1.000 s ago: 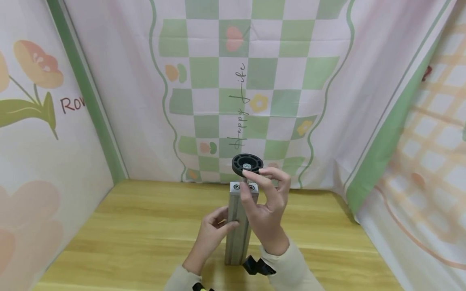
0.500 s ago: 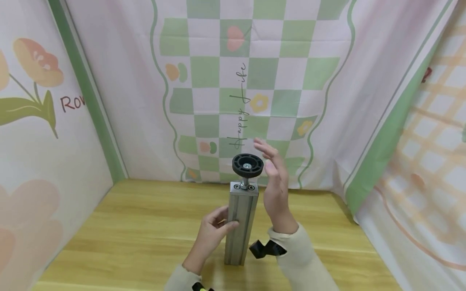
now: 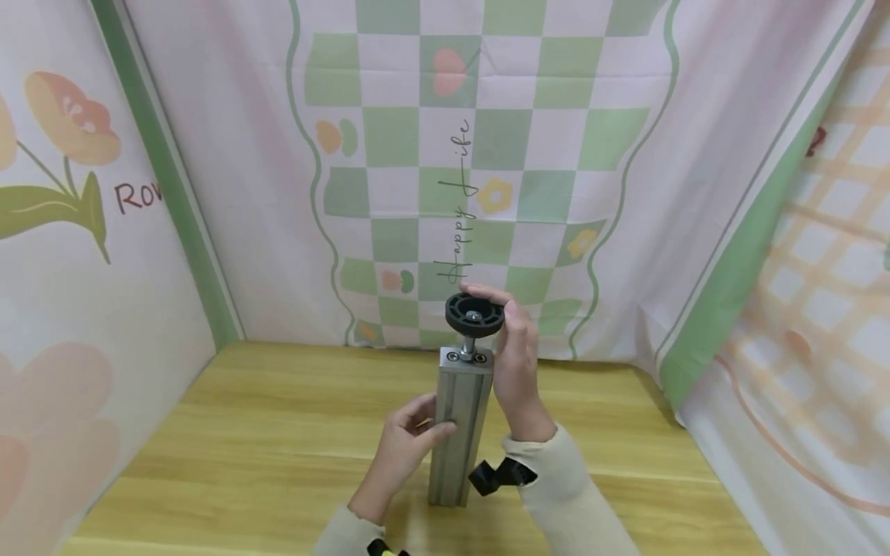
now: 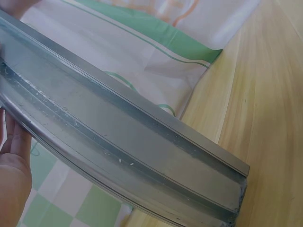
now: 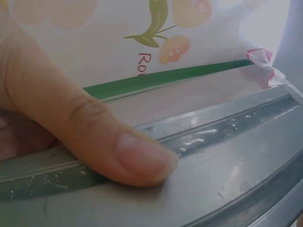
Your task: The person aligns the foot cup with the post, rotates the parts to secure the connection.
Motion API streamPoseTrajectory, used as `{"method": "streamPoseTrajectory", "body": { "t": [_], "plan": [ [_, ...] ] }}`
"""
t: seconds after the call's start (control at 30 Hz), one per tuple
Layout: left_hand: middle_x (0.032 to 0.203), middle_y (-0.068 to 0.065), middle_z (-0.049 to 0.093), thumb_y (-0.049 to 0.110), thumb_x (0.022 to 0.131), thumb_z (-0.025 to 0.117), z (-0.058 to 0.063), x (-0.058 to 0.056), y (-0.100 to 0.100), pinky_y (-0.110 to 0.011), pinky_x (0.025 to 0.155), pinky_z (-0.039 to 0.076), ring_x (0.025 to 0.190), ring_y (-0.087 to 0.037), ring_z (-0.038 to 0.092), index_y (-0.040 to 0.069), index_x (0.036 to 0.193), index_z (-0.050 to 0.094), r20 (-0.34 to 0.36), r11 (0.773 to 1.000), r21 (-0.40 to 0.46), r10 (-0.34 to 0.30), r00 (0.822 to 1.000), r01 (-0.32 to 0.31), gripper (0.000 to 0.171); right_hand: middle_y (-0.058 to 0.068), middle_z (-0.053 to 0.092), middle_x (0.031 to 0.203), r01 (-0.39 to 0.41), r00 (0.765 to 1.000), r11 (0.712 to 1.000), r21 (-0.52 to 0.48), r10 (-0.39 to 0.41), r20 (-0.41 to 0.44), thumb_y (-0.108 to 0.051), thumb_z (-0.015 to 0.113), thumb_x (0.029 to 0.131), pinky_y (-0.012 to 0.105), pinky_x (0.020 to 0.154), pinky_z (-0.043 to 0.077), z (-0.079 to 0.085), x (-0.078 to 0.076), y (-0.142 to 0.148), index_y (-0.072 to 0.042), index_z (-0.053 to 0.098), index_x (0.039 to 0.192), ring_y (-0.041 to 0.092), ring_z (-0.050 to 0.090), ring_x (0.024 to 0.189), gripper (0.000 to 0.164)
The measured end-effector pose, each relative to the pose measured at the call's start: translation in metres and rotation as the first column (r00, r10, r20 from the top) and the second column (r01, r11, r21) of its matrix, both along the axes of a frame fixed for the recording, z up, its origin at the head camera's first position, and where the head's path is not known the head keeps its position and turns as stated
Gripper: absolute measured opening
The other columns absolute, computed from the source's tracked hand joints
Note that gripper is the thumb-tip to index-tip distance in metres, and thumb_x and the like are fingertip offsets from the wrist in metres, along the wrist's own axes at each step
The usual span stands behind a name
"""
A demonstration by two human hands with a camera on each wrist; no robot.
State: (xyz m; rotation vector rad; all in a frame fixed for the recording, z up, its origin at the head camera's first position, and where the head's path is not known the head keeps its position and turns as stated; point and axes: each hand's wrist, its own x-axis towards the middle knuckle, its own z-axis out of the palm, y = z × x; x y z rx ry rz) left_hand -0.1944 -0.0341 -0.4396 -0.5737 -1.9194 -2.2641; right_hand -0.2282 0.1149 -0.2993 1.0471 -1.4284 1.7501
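Note:
An aluminium profile [image 3: 459, 432] stands upright on the table, a metal plate with two screws on its top end. From that plate rises a threaded stud carrying a round black levelling foot [image 3: 459, 318]. My left hand [image 3: 406, 436] grips the profile low down, thumb across the near face; this thumb [image 5: 137, 158] shows large in the right wrist view. With fingers behind the rim and thumb at its right side, my right hand [image 3: 514, 363] holds the levelling foot. The left wrist view shows the profile's grooved side [image 4: 118, 118], with part of my left hand at lower left.
The wooden table [image 3: 278, 432] spreads around the profile's base. A checkered cloth [image 3: 396, 139] hangs behind it, with printed cloths on the left and right sides. A black wrist device [image 3: 504, 475] sits close to the profile's right side.
My right hand came off the levelling foot to its right, fingers raised, then returned to its rim. My left hand and the profile stayed in place.

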Motion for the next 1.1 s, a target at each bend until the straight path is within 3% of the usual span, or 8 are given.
{"method": "streamPoseTrajectory", "body": {
  "t": [0.27,0.4,0.57,0.73,0.87,0.97,1.1],
  "plan": [
    [0.113,-0.015,0.068,0.005,0.087,0.079,-0.002,-0.001,0.0,-0.031,0.087,0.057,0.1,-0.019,0.064,0.001,0.127,0.065,-0.005,1.0,-0.002,0.003,1.0,-0.003,0.043,0.015,0.064,0.128,0.039,0.998,0.999,0.012,-0.039,0.053,-0.024,0.032,0.108,0.042,0.11,0.038,-0.003,0.006,0.002,-0.006,0.066,0.117,0.035,0.052,0.125,0.04],
    [0.113,-0.015,0.067,0.005,0.086,0.079,-0.003,-0.002,0.0,-0.031,0.088,0.057,0.1,-0.02,0.064,0.001,0.128,0.064,-0.006,1.0,0.001,0.004,1.0,-0.004,0.044,0.017,0.059,0.131,0.083,0.994,0.997,0.001,-0.083,0.065,-0.028,0.043,0.107,0.036,0.104,0.044,-0.006,0.012,0.003,0.001,0.06,0.112,0.034,0.051,0.126,0.034],
    [0.113,-0.014,0.068,0.006,0.087,0.079,-0.004,-0.003,0.0,-0.031,0.087,0.057,0.1,-0.02,0.064,0.002,0.128,0.065,-0.008,1.0,-0.005,0.006,1.0,-0.006,0.044,0.012,0.053,0.12,0.225,0.974,0.974,-0.013,-0.225,-0.011,-0.036,0.061,0.101,0.03,0.093,0.04,-0.007,0.021,0.0,0.008,0.058,0.104,0.036,0.048,0.119,0.044],
    [0.113,-0.015,0.068,0.007,0.087,0.079,-0.004,-0.004,0.001,-0.03,0.088,0.057,0.1,-0.019,0.064,0.001,0.127,0.065,-0.014,1.0,-0.003,0.005,1.0,-0.005,0.043,0.015,0.05,0.11,0.409,0.906,0.912,-0.013,-0.408,-0.109,-0.038,0.067,0.098,0.033,0.081,0.036,-0.007,0.03,-0.005,0.0,0.068,0.1,0.036,0.048,0.114,0.039],
    [0.113,-0.014,0.068,0.005,0.087,0.079,-0.004,-0.004,0.001,-0.031,0.087,0.057,0.099,-0.019,0.064,0.002,0.127,0.065,-0.016,1.0,-0.008,0.005,1.0,-0.005,0.043,0.024,0.049,0.109,0.549,0.813,0.836,-0.025,-0.54,-0.217,-0.036,0.07,0.096,0.032,0.084,0.04,-0.007,0.035,-0.009,-0.005,0.074,0.099,0.034,0.049,0.108,0.032],
    [0.114,-0.014,0.068,0.005,0.087,0.078,-0.004,-0.004,0.001,-0.032,0.087,0.057,0.099,-0.019,0.065,0.003,0.128,0.065,-0.019,1.0,-0.005,0.001,1.0,-0.002,0.043,0.027,0.049,0.108,0.605,0.755,0.795,-0.045,-0.59,-0.286,-0.031,0.073,0.094,0.032,0.084,0.042,-0.006,0.036,-0.01,-0.005,0.077,0.099,0.038,0.05,0.105,0.026],
    [0.116,-0.013,0.068,0.006,0.088,0.078,-0.003,-0.003,0.001,-0.032,0.087,0.057,0.1,-0.019,0.064,0.004,0.128,0.065,-0.018,1.0,-0.002,-0.002,1.0,0.002,0.042,0.027,0.049,0.105,0.63,0.719,0.775,-0.056,-0.609,-0.335,-0.027,0.074,0.093,0.03,0.081,0.042,-0.005,0.037,-0.009,-0.005,0.077,0.1,0.041,0.051,0.1,0.023]
  ]
}}
